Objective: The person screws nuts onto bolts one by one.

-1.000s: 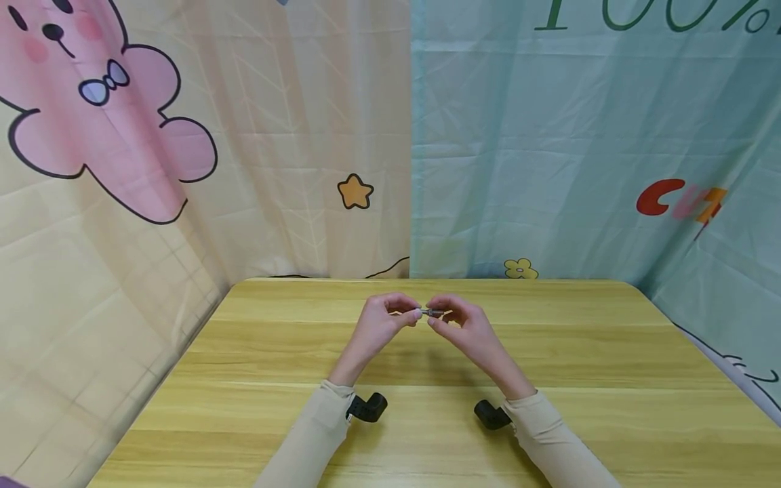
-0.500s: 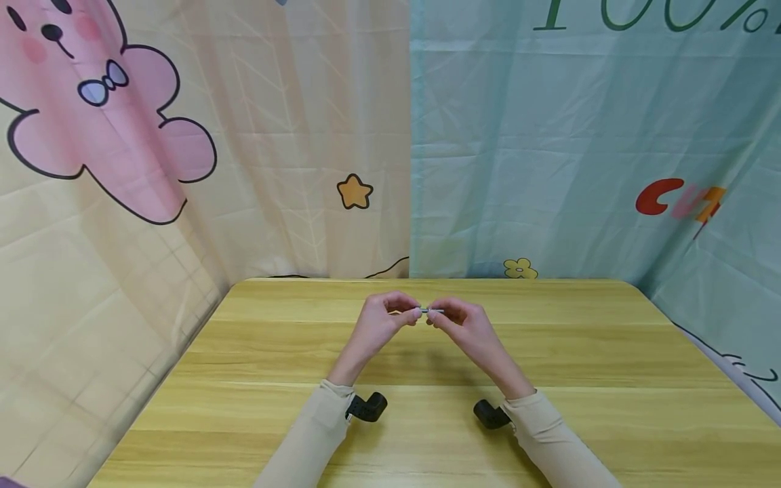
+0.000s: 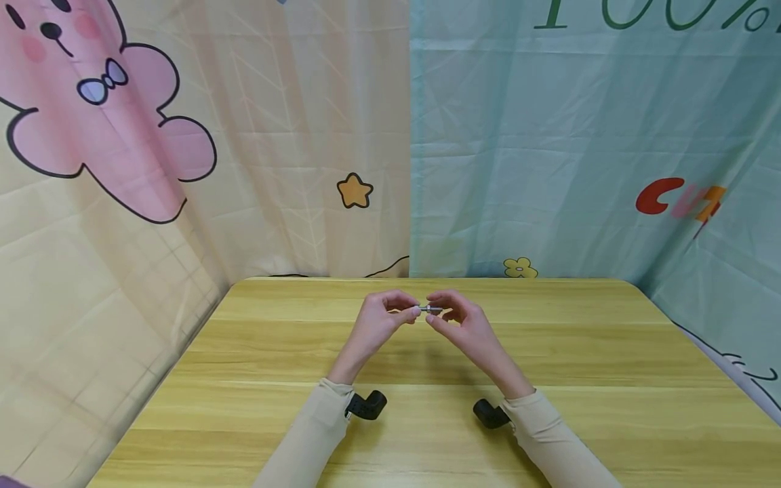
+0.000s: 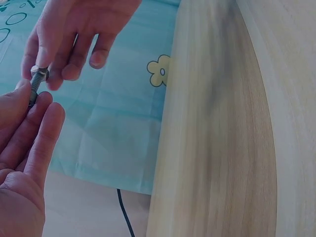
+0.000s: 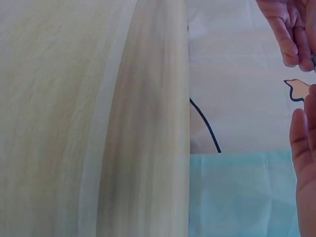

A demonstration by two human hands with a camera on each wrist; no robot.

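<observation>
A small metal bolt (image 3: pixel 423 309) is held level above the table in the head view. My left hand (image 3: pixel 379 324) pinches its head end between thumb and fingers. A hex nut (image 4: pixel 39 73) sits around the threaded shank, seen in the left wrist view. At the nut, my right hand (image 3: pixel 465 322) has its thumb and index finger spread apart, one on either side, with the bolt's free end pointing between them. In the right wrist view the bolt is almost wholly out of frame; the fingers of the right hand (image 5: pixel 306 163) show at the edge.
The hands are above a wooden table (image 3: pixel 244 352), towards its far edge. Printed curtains (image 3: pixel 518 135) hang behind and at both sides. A black wrist camera (image 3: pixel 367 405) is strapped to the left wrist, another black camera (image 3: pixel 491 414) to the right.
One second ago the right fingers were spread around the nut; half a second ago they had closed on it. Now they are apart again. The left hand has kept its pinch, almost still.
</observation>
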